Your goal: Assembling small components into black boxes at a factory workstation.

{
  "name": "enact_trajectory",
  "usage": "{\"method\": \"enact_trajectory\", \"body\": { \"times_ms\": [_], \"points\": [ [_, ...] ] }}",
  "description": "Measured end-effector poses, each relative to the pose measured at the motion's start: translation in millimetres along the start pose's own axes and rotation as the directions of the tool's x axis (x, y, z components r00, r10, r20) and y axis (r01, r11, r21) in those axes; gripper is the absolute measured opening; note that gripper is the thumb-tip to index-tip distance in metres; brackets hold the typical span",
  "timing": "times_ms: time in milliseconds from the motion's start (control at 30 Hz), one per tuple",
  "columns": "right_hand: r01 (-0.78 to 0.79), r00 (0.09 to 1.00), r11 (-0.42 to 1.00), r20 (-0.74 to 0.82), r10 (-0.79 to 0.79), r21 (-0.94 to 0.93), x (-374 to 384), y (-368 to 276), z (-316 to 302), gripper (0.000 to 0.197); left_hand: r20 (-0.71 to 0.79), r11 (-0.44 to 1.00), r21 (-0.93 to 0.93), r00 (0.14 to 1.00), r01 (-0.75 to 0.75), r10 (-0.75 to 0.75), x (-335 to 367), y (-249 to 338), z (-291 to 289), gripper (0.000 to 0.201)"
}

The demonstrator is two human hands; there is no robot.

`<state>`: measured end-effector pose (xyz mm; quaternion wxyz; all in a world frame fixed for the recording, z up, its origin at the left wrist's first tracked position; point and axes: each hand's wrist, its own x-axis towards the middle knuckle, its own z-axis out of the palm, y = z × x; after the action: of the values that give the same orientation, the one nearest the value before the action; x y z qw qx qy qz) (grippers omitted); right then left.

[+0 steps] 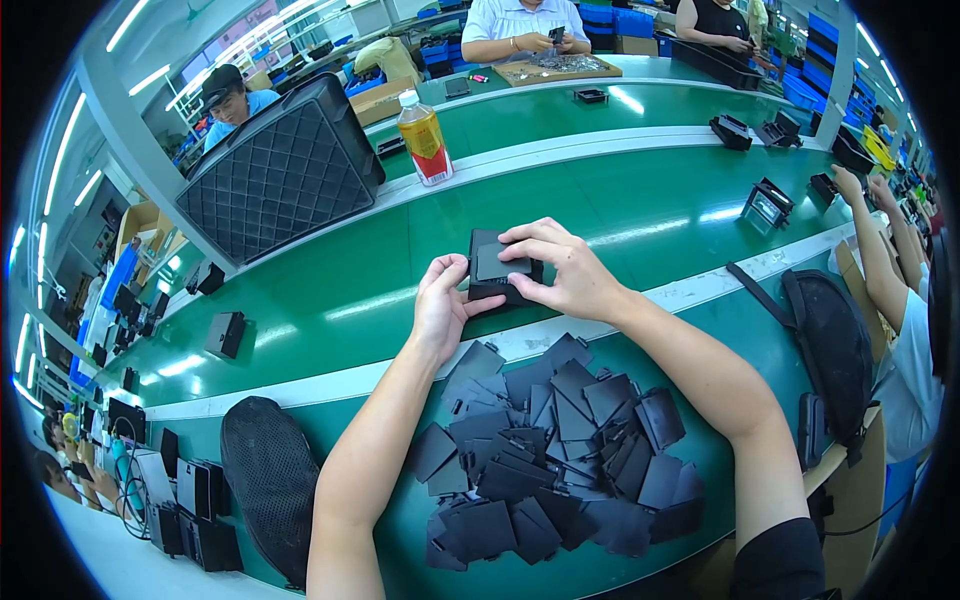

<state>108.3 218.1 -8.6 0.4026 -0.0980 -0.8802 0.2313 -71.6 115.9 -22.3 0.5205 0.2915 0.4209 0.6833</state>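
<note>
Over the near edge of the green belt, my left hand (440, 298) grips the left side of a small black plastic box (487, 287), thumb and fingers closed on it. My right hand (572, 272) reaches in from the right, its fingers bent over a flat dark cover plate (500, 262) lying on the box's top. The plate looks slightly tilted, and I cannot tell whether it sits flush. Between my forearms a heap of similar black cover plates (510, 470) spreads over the green work surface.
A black quilted case (280, 170) and a drink bottle (425, 140) stand beyond the belt. More black boxes (225, 334) rest along it. A black mesh pad (265, 480) lies left of my arm, a black bag (825, 340) at right. Co-workers (525, 30) sit across and beside me.
</note>
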Motion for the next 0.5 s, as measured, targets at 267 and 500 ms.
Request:
{"method": "enact_trajectory", "body": {
  "times_ms": [267, 500],
  "points": [
    [0.0, 1.0, 0.998, -0.03, 0.002, 0.07, -1.3, 4.3, -1.2, 0.027, 0.055, 1.0, 0.004, 0.998, -0.004, 0.004, -0.5, -1.7, -2.1, 0.018],
    [0.063, 0.997, 0.994, -0.049, -0.059, 0.086, 0.1, 7.6, -3.0, 0.022, 0.041, 1.0, 0.005, 0.999, -0.028, 0.028, -1.3, -4.7, 3.0, 0.018]
  ]
}}
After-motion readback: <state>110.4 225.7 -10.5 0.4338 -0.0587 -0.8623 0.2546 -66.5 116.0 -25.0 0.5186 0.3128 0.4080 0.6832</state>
